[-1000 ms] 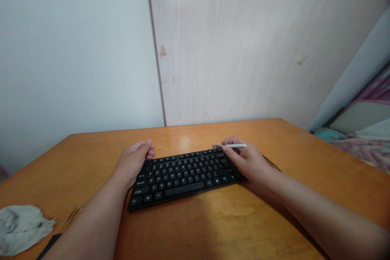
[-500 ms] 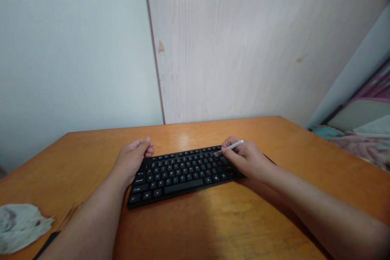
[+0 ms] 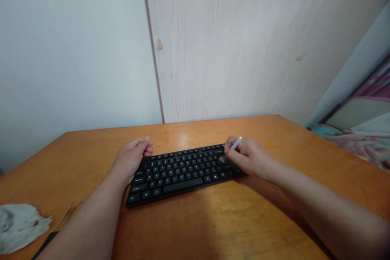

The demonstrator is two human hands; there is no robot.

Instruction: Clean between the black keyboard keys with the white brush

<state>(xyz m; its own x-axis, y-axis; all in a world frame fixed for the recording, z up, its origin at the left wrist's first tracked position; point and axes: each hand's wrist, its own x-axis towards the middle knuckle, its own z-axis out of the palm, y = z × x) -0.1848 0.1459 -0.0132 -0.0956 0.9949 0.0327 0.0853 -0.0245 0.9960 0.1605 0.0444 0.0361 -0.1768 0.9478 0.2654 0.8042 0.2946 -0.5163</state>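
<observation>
A black computer keyboard [image 3: 179, 175] lies on the table in front of me, angled slightly. My right hand [image 3: 250, 157] is over its upper right keys, pinching a slim white pen-like stick [image 3: 235, 143]. The stick's lower end sits among the keys, partly hidden by my fingers, and its exact kind is hard to tell. My left hand [image 3: 131, 158] rests against the keyboard's left end with loosely curled fingers, holding nothing.
The keyboard stands on an orange wooden table [image 3: 195, 132]. A crumpled grey-white cloth [image 3: 21, 228] and a black strip [image 3: 45, 244] lie at the lower left. A white wall and pale wood panel rise behind; bedding [image 3: 356, 140] shows beyond the right edge.
The white stick has tilted from nearly flat to steeply upright, its lower end now down among the keys. My right hand has shifted slightly toward the keyboard. My left hand has barely moved.
</observation>
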